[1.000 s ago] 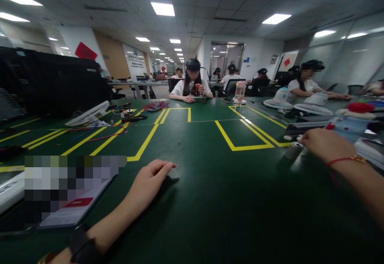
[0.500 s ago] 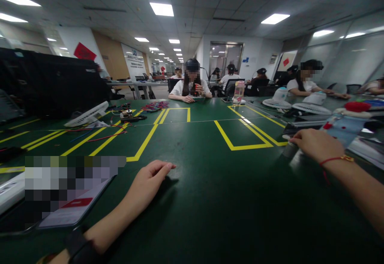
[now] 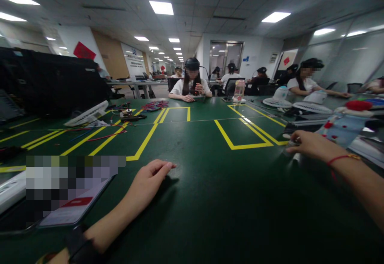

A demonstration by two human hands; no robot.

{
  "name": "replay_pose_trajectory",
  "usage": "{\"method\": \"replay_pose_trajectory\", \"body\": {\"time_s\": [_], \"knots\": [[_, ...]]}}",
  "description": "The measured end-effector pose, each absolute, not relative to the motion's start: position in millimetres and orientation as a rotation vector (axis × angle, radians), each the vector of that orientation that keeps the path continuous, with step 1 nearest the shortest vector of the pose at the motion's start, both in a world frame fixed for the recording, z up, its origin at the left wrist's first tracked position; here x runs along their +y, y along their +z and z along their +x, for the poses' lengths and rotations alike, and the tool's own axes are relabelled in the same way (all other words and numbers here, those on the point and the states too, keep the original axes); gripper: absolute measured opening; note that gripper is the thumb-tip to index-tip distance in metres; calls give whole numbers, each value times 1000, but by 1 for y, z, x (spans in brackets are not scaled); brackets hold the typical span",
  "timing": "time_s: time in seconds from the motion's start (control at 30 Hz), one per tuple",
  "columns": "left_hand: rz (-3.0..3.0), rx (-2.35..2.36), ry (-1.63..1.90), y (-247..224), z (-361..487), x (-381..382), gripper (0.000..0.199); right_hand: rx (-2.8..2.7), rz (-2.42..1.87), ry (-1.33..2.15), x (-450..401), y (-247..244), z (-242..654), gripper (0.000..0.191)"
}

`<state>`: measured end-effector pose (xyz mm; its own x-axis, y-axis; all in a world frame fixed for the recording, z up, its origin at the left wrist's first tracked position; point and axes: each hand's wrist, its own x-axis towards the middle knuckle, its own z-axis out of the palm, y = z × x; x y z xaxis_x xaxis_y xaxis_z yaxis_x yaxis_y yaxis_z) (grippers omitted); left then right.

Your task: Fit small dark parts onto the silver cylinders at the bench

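My left hand (image 3: 151, 176) rests on the green table (image 3: 216, 200), its thumb against the forefinger and nothing visible between them. To the right, my right hand (image 3: 313, 146) has thumb and fingers curled around a small grey cylinder (image 3: 296, 158). Only the cylinder's lower end shows below the fingers; the rest is blurred or covered. Just behind that hand stands a light blue snowman-like figure with a red top (image 3: 343, 126). A phone (image 3: 79, 206) lies left of my left forearm, its upper part pixelated.
Yellow tape (image 3: 252, 147) marks areas on the table. A white fan (image 3: 87, 114), loose wires (image 3: 154, 105) and a black bag (image 3: 51, 84) occupy the left. More small fans (image 3: 277, 102) and a clear bottle (image 3: 239, 93) stand at the far right. A person (image 3: 190, 82) sits opposite.
My right hand has shifted slightly, and its thumb and fingers now reach lower around the grey cylinder. My left hand has stayed still.
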<state>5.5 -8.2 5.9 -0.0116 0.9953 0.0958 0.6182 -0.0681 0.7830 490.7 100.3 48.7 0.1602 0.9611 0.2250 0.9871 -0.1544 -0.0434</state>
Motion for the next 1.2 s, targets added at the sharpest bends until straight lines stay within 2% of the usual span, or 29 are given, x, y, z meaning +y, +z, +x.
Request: {"method": "replay_pose_trajectory", "body": {"time_s": [0.07,0.13,0.23,0.33,0.47,0.53,0.63,0.7,0.83,1.0,1.1,1.2], "knots": [[1736,1682,916,7,6,-8,41,-2008,-2160,-156,97,52,479,35],[1737,1690,914,8,7,-8,41,-2106,-2005,-71,87,56,453,40],[1742,1697,910,10,9,-9,40,-2205,-1588,184,59,56,390,45],[1747,1692,909,9,8,-8,39,-2259,-1180,447,19,46,319,39],[1774,1675,918,6,7,-7,38,-2325,-907,658,-18,23,264,34],[1819,1634,947,6,10,-9,34,-2300,-886,705,-23,12,257,39],[1956,1508,1005,11,26,-18,27,-2189,-944,810,-20,0,258,62],[2070,1389,1000,19,42,-25,23,-2137,-956,897,-17,-4,259,68],[2170,1315,951,32,67,-31,17,-2128,-939,939,-17,-2,256,53],[2002,1411,1120,28,64,-26,18,-2199,-979,758,-16,10,261,40],[2064,1496,960,17,62,-23,15,-2217,-1040,659,-15,13,268,29],[2198,1568,694,5,67,-22,11,-2215,-1053,652,-15,14,272,29]]}}
